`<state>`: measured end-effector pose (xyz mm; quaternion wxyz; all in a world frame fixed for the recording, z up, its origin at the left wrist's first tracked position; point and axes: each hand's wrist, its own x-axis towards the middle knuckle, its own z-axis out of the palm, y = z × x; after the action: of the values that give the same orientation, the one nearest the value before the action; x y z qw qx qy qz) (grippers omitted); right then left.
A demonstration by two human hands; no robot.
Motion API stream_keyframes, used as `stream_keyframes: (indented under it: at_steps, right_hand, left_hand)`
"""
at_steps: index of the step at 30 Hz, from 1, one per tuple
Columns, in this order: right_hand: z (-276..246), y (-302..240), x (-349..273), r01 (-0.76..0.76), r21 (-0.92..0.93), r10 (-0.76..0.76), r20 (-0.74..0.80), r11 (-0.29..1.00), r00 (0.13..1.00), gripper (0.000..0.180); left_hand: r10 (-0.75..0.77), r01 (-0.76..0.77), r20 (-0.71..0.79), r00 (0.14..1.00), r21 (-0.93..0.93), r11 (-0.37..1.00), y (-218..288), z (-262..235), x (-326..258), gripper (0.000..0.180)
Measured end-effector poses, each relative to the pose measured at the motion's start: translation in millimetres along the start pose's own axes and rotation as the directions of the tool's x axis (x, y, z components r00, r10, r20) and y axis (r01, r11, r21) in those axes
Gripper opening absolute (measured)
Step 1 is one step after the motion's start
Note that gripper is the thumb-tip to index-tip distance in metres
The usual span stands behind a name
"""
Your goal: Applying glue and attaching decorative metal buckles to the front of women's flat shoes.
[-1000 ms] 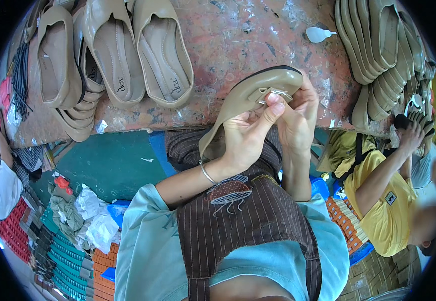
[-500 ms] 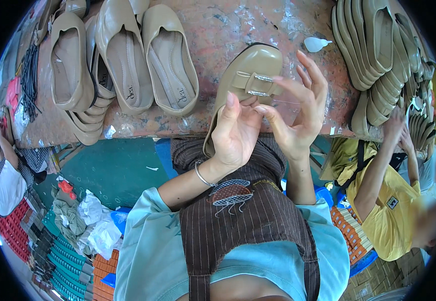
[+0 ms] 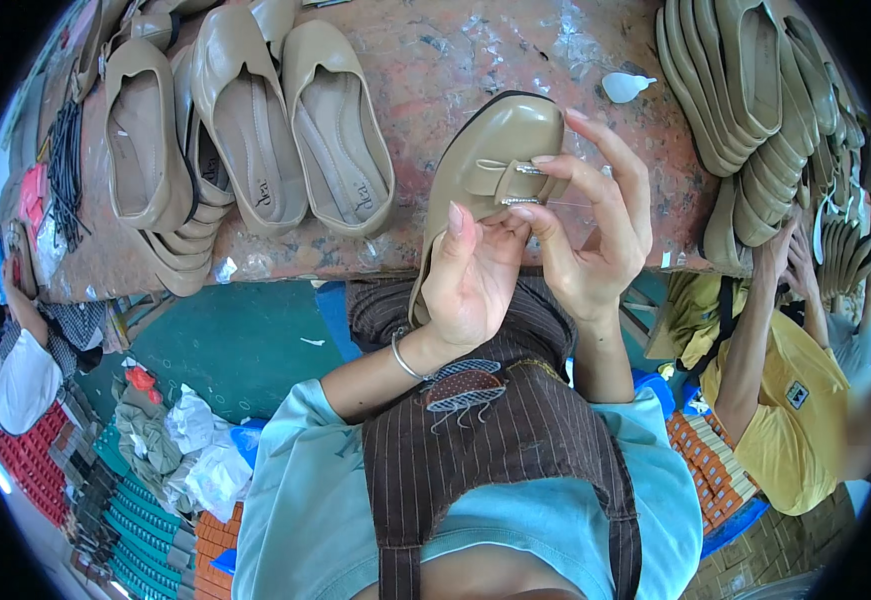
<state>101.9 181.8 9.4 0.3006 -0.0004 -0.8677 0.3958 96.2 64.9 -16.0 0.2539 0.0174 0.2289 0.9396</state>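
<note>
A glossy tan shoe (image 3: pixel 495 135) with a dark sole edge lies toe-away at the table's near edge, its heel part behind my left hand. Across its upper runs a strap with a square buckle (image 3: pixel 521 185) trimmed in sparkling stones. My left hand (image 3: pixel 475 275), palm up with thumb raised, is at the shoe's opening; its curled fingertips are partly hidden there. My right hand (image 3: pixel 595 230) has thumb and index finger on the buckle's right side, the other fingers raised. A fine pale thread shows near the right fingers.
Several tan shoes (image 3: pixel 345 130) stand at the left of the worn red table (image 3: pixel 435 50). More are stacked in rows (image 3: pixel 725 110) at the right. A small white piece (image 3: pixel 627 87) lies on the tabletop. At right, a person in yellow (image 3: pixel 785 400) handles stacked shoes.
My right thumb and index finger have come closer onto the buckle. My left hand has shifted very slightly, still at the shoe's opening.
</note>
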Motion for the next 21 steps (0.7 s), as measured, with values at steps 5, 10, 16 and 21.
stream_keyframes:
  at_steps: [5, 10, 16, 21]
  right_hand:
    - [-1, -3, 1, 0.025, -0.043, -0.025, -0.001, 0.999, 1.000, 0.038]
    - [1, -1, -2, 0.057, -0.030, -0.058, -0.031, 0.998, 0.998, 0.036]
    - [2, 5, -1, 0.075, 0.002, -0.075, -0.080, 0.997, 0.994, 0.034]
    - [1, 1, 4, 0.088, 0.035, -0.084, -0.091, 0.996, 0.992, 0.033]
  left_hand:
    - [0.000, 0.004, 0.044, 0.999, -0.081, 0.997, 0, -2, 0, 0.061]
    - [0.035, -0.031, 0.025, 0.999, -0.122, 0.992, -4, -5, -1, 0.061]
    - [0.048, -0.048, -0.006, 0.999, -0.105, 0.993, -6, -1, 3, 0.062]
    - [0.089, -0.089, -0.006, 0.996, -0.166, 0.982, -1, 6, 3, 0.056]
